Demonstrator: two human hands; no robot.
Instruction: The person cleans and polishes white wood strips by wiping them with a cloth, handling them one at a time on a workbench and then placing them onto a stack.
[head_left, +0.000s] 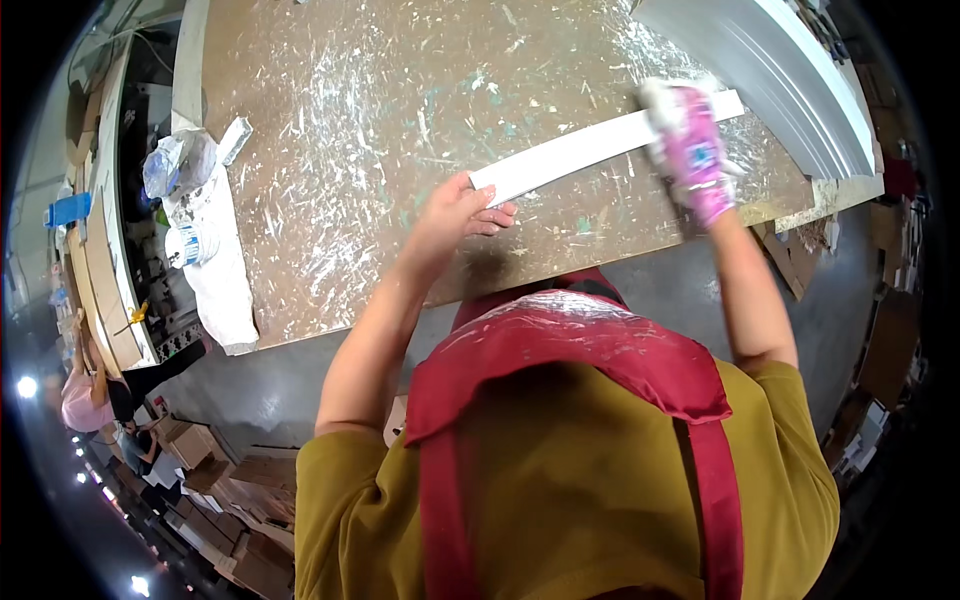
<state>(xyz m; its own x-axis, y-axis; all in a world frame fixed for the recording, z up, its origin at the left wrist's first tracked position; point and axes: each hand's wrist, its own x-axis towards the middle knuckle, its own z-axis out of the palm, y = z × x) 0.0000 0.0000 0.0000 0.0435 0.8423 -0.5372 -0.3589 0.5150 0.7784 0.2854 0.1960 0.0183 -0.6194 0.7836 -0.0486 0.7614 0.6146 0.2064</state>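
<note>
The worktop (330,270) in front of me was brown, scuffed and flecked all over with white, and its near edge ran close to my waist. I wore a red apron (570,350), smeared white across the front, over an olive shirt (570,480).

My bare left hand (462,220) was closed on the left end of a white strip (570,157), thumb on top and fingers at its near edge. The strip lay slantwise above the worktop, its other end away to the right. Near that end was my right hand (695,155), in a pink and white glove, over the strip; it was blurred, and I could not tell whether it gripped or only touched it.

To the left, a white sheet (225,300) lay along the worktop's side, with a white tub (190,245) on it and a crumpled clear bag (180,165) beyond. At the far right stood long white mouldings (800,80), side by side.

Past the worktop, grey floor (270,390) showed, then cardboard boxes (265,490). Farther left were a person in pink (85,402) and bright lights (27,386).
</note>
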